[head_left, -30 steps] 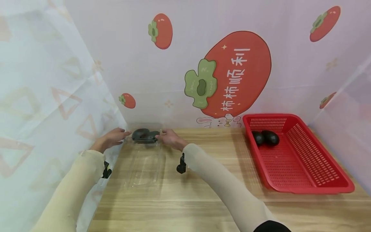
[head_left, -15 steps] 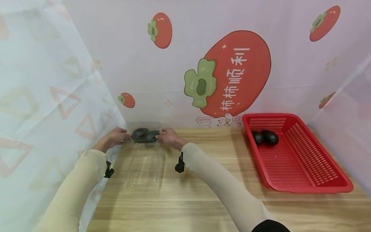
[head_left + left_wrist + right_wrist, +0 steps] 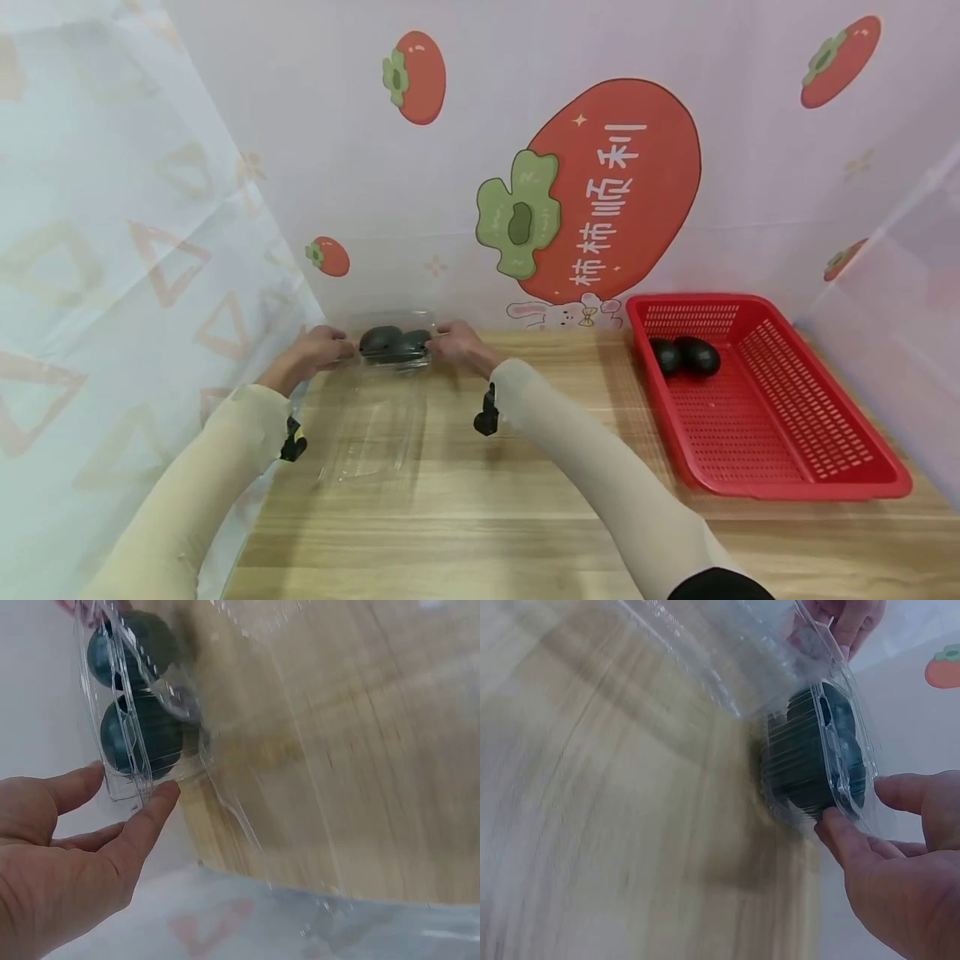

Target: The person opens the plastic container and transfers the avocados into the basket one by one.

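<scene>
A clear plastic clamshell box with dark green avocados inside is held between my two hands at the back left. My left hand pinches its left end; in the left wrist view, thumb and fingertips meet at the rim. My right hand pinches the opposite end, its thumb on one side of the rim and fingers on the other in the right wrist view. Two avocados show plainly in the left wrist view.
Another clear plastic piece lies on the wooden table before the box. A red basket at the right holds two dark avocados. A printed cloth backdrop rises close behind the box, and another stands along the left.
Both hands and the box of avocados have shifted a little to the right. My left fingers have closed onto the box's end. The basket has stayed in place.
</scene>
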Tool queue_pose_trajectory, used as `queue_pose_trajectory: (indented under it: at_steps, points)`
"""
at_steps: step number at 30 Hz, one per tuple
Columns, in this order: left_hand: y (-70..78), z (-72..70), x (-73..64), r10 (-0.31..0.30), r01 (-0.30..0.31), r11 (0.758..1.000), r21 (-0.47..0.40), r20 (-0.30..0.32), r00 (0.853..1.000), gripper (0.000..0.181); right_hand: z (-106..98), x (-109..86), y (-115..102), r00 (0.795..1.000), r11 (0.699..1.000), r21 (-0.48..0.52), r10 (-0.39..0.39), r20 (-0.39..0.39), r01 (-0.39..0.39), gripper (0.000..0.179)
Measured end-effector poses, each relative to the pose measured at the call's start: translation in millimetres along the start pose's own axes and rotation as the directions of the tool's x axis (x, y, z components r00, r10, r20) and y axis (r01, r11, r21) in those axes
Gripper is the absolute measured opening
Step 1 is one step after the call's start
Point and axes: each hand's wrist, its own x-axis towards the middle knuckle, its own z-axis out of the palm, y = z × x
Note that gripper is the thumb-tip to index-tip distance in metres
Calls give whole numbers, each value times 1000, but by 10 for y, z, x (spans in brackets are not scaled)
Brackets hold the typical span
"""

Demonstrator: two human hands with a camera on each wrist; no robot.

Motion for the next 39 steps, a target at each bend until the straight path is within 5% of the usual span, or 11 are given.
queue_pose_trajectory:
  at_steps: [4, 6, 18, 25, 29, 32, 39]
  points:
    - [125, 127, 19, 27, -27, 999, -41, 12, 1000, 38, -185, -67, -2, 1000, 997, -72, -29, -4, 28, 22]
    - [175, 178, 34, 40, -38, 997, -71, 24, 999, 55, -277, -119, -15, 999, 995, -96, -38, -5, 37, 18]
    - [477, 505, 80, 87, -72, 980, -187, 75, 993, 67, -732, -421, -58, 999, 988, -153, 20, -25, -23, 59]
    - [677, 689, 41, 83, -65, 968, -243, 67, 994, 66, -937, -633, -56, 999, 983, -177, 35, -33, -40, 63]
    - [736, 782, -12, 96, -77, 954, -291, 52, 994, 68, -1017, -720, -46, 999, 981, -194, -21, -35, 14, 24]
    - [775, 867, -64, 119, -96, 945, -312, 56, 991, 68, -1096, -828, -30, 998, 980, -193, -57, -28, 51, 12]
    - [869, 1112, -218, 172, -110, 915, -389, 130, 976, 68, -1295, -1151, 57, 1000, 972, -234, -30, -1, 28, 59]
